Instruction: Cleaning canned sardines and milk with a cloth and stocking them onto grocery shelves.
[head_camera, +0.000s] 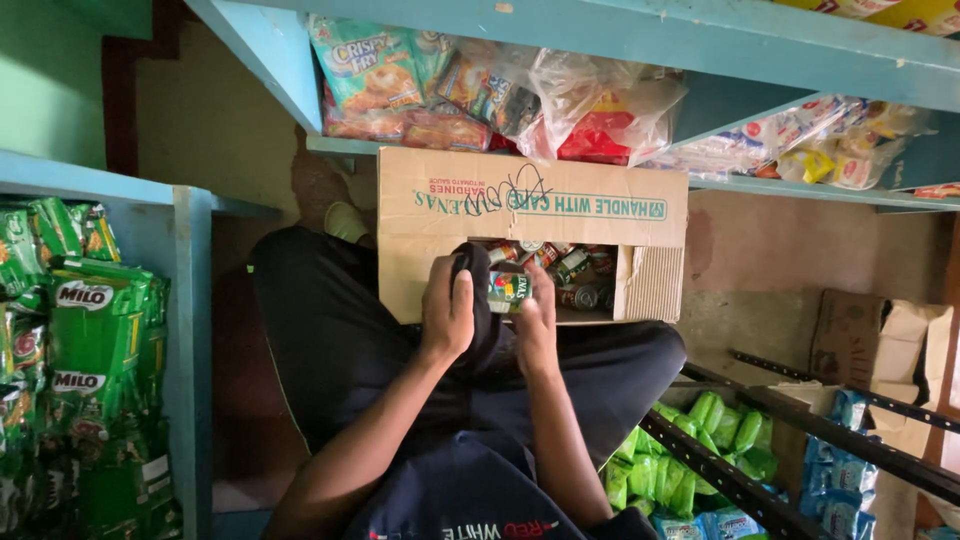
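Nearest, the left hand is clenched around a dark cloth, its fingers folded over the bunched fabric, thumb up. The right hand grips a small can, fingertips curled on its right side. The can sits just between the two sets of fingers, touching the cloth on its left. It is a short tin with a green label showing a patch of red and white, lying tilted, its label facing up. Both hands rest over the person's lap, dark trousers beneath them.

Just past the fingertips stands an open cardboard box with more tins heaped inside, their labels mixed green and red, some showing silver ends. Its right flap hangs down, corrugated.

Beyond the box, a blue shelf carries bagged snacks and a clear plastic bag. Left of the fingers, well apart, hang green sachets. To their right, well apart, lie green packets under a dark rack.
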